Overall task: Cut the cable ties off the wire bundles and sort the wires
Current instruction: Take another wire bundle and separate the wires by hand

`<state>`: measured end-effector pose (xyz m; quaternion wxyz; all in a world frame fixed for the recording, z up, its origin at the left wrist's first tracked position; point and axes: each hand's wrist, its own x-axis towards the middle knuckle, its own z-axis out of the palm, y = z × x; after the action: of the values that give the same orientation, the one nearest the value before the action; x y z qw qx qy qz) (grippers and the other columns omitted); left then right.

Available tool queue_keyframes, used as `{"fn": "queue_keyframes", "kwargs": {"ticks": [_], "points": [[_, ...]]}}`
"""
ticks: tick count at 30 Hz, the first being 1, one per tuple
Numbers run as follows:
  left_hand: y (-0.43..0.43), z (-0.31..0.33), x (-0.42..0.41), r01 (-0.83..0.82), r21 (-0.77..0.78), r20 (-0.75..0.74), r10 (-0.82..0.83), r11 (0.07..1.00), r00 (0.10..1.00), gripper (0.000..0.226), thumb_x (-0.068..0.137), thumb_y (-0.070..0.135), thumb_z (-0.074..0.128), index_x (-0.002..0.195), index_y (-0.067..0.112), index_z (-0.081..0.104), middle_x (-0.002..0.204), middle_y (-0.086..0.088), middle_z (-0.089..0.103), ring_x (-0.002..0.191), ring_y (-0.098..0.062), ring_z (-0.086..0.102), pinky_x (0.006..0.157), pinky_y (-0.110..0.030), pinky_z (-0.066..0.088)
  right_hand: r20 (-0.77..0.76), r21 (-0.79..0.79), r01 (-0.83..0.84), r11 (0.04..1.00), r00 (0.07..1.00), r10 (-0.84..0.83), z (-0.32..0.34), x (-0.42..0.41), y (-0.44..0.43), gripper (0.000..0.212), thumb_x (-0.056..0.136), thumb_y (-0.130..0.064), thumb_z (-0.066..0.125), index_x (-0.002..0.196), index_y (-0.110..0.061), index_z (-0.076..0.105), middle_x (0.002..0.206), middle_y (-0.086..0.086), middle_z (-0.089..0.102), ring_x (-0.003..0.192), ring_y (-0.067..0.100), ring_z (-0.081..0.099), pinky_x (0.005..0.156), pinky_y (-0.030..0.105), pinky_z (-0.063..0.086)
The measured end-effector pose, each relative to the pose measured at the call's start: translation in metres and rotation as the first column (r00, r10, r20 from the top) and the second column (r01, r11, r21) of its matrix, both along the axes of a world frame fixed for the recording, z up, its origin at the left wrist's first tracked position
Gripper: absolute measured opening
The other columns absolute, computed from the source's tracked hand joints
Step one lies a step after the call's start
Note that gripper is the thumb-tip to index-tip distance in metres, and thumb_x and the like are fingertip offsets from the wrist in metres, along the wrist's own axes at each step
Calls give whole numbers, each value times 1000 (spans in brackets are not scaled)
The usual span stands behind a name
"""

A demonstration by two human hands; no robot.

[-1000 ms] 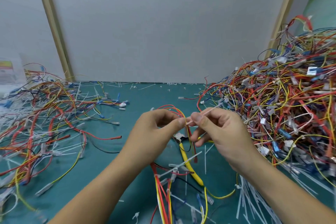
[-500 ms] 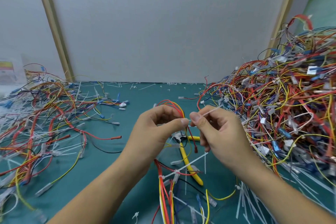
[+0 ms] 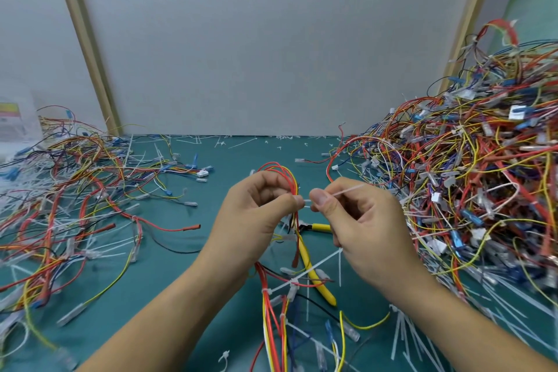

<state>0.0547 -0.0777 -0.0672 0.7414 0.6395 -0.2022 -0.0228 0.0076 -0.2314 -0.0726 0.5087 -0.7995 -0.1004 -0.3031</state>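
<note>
Above the teal counter [image 3: 187, 275], the left hand [image 3: 256, 214] has its grip clamped on a red-and-yellow wire bundle [image 3: 277, 167]. The right hand [image 3: 362, 220] pinches a white cable tie [image 3: 347, 190] just beside it. Yellow-handled cutters [image 3: 320, 284] lie beneath. A tangled wire pile [image 3: 468, 190] rises right. The far-left label [image 3: 10, 113] is too blurred to read.

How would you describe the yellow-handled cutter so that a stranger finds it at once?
Find the teal mat, between the low wire heap at left and the tall pile at right. Below the left hand and right hand lies the cutter; its thick yellow handles are far fatter than the yellow wires nearby.
</note>
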Motion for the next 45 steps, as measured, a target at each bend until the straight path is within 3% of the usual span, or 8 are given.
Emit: {"fn": "queue_keyframes", "kwargs": {"ticks": [9,16,20,27,30,34,39,45], "points": [[11,1,8,45,-8,54,-45,999,998,14,76,21,79,87,16,73,86,-4,76,83,-11,70,79,-14,51,-43,230,-55,972,997,67,0,5,-10,28,97,-21,62,73,-8,65,49,5,51,40,17,51,40,23,39],[31,-5,38,-502,-32,101,502,864,859,8,95,12,60,91,17,64,87,-1,66,79,-13,59,77,-28,47,-106,362,-18,932,993,60,14,12,-28,27,104,-18,49,82,-8,63,67,9,70,55,22,70,48,25,53],[27,-10,37,-97,341,-139,153,935,978,28,96,39,58,96,14,71,96,-5,75,73,-14,63,68,-27,47,-105,342,-5,940,994,43,33,16,-38,27,105,-22,48,84,-11,62,70,9,73,62,25,73,53,31,58],[21,24,25,78,3,-11,-78,997,997,26,96,20,56,87,20,81,85,-4,74,79,-12,67,66,-23,46,-357,277,50,960,933,55,64,18,-58,32,100,-36,51,112,-10,65,102,11,76,86,19,75,69,32,63],[18,48,16,212,-73,-22,-214,975,977,26,90,24,55,88,20,81,85,0,72,83,-11,63,69,-24,47,-610,137,-177,975,760,224,66,2,-48,58,87,-59,52,120,-13,66,112,4,75,101,20,73,88,38,60],[14,83,1,355,64,115,-360,933,926,32,93,22,47,103,21,78,101,2,72,97,-12,60,78,-26,45,-563,168,-408,897,708,427,73,-24,-18,55,89,-56,52,116,-12,70,112,4,76,99,26,73,84,36,60],[12,126,-11,190,177,276,-234,966,932,28,99,29,53,115,19,73,105,2,70,98,-13,59,82,-29,44,-335,290,-437,852,787,518,96,-39,2,31,86,-32,64,101,-8,75,89,9,77,71,22,73,59,27,58],[15,128,-35,-355,126,430,272,926,861,30,90,49,65,103,23,67,101,1,68,89,-11,64,82,-38,55,-167,409,-298,862,905,392,130,-28,-6,12,90,-10,66,89,0,74,71,11,72,57,16,68,53,23,57]]}}
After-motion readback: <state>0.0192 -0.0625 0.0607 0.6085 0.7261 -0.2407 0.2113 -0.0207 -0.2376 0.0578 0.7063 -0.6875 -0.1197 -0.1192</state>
